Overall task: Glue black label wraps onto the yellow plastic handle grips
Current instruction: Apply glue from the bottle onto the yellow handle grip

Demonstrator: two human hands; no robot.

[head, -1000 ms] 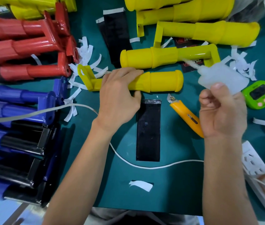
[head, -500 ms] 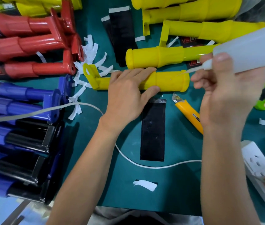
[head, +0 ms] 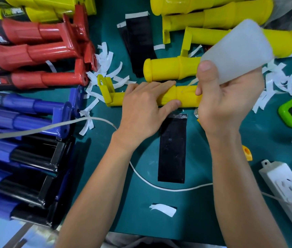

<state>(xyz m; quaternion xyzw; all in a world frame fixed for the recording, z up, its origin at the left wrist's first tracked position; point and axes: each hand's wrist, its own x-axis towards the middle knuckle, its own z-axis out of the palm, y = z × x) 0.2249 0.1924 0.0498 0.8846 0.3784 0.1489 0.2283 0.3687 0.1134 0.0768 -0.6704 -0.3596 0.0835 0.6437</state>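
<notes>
A black label wrap (head: 172,147) lies flat on the green mat (head: 195,212) at centre frame, just below the yellow handle grip (head: 186,96) it is apparently meant for. The left hand (head: 141,111) presses on the grip, fingers straight along it and thumb against its near side, pinning it so it cannot roll. The right hand (head: 225,102) curls around a tilted white glue bottle (head: 238,51), its thin nozzle reaching the grip's bare end, seemingly to lay glue. More yellow grips (head: 213,20) wait at upper right, red handles (head: 34,51) at upper left.
</notes>
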